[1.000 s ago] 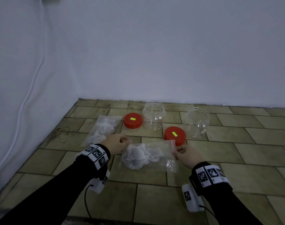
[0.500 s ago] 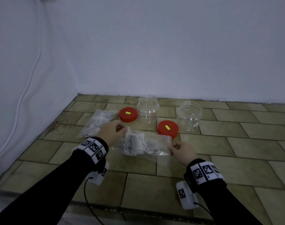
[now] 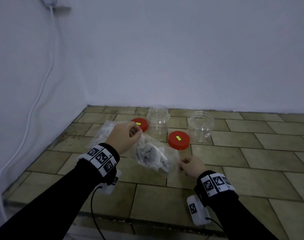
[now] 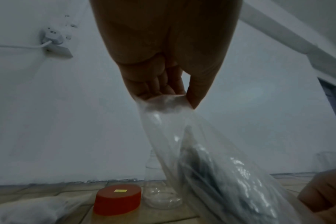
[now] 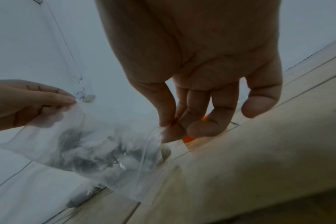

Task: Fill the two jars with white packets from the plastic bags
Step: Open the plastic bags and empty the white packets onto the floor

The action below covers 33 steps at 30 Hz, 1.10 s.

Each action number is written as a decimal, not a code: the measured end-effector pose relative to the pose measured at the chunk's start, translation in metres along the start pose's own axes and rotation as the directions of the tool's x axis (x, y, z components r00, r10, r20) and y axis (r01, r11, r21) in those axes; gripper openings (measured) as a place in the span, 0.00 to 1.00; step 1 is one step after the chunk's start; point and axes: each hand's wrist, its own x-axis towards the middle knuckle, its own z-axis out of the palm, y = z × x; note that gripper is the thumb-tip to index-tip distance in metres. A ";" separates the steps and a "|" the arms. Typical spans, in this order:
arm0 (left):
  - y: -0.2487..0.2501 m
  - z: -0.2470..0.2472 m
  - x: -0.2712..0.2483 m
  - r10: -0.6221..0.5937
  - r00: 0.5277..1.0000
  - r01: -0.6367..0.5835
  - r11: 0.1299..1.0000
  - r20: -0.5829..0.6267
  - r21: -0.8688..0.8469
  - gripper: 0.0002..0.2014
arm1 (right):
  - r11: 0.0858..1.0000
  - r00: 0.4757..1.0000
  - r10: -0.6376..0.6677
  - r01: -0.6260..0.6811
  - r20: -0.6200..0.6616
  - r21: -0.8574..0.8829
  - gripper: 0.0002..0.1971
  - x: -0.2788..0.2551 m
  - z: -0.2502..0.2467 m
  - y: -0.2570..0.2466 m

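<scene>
A clear plastic bag (image 3: 154, 155) of white packets hangs tilted between my hands above the tiled floor. My left hand (image 3: 128, 135) pinches its upper corner (image 4: 163, 101) at the far left. My right hand (image 3: 187, 163) pinches the lower right edge (image 5: 159, 133), nearer me. Two open clear jars stand by the back wall: the left jar (image 3: 158, 119) and the right jar (image 3: 201, 126). A second bag of packets (image 3: 104, 132) lies on the floor behind my left hand, partly hidden.
One red lid (image 3: 140, 122) lies left of the left jar, another red lid (image 3: 179, 140) lies between the jars, nearer me. White walls close the back and left. A white cable (image 3: 35, 101) runs down the left wall. The tiled ledge (image 3: 147, 220) ends just below my wrists.
My left hand has risen and moved back with its corner while the right dropped nearer me, so the bag now slants from upper left to lower right. The head view tilted up.
</scene>
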 end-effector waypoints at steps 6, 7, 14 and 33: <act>0.009 -0.008 -0.003 0.023 1.000 -0.024 1.000 -0.021 -0.006 0.03 | 1.000 1.000 0.017 -0.017 0.006 -0.020 0.13 -0.003 0.004 -0.004; 0.009 -0.009 -0.003 0.021 1.000 -0.021 1.000 -0.022 -0.012 0.03 | 0.999 1.000 0.022 -0.022 0.015 -0.026 0.13 -0.004 0.005 -0.005; 0.020 -0.016 -0.006 0.077 0.996 -0.078 0.997 -0.037 -0.025 0.03 | 0.999 0.998 0.031 -0.031 0.054 -0.012 0.14 -0.002 0.013 -0.008; -0.012 -0.004 0.007 -0.055 0.998 0.054 0.998 -0.027 -0.017 0.03 | 0.984 0.984 -0.178 0.177 0.013 0.028 0.07 -0.002 0.014 -0.019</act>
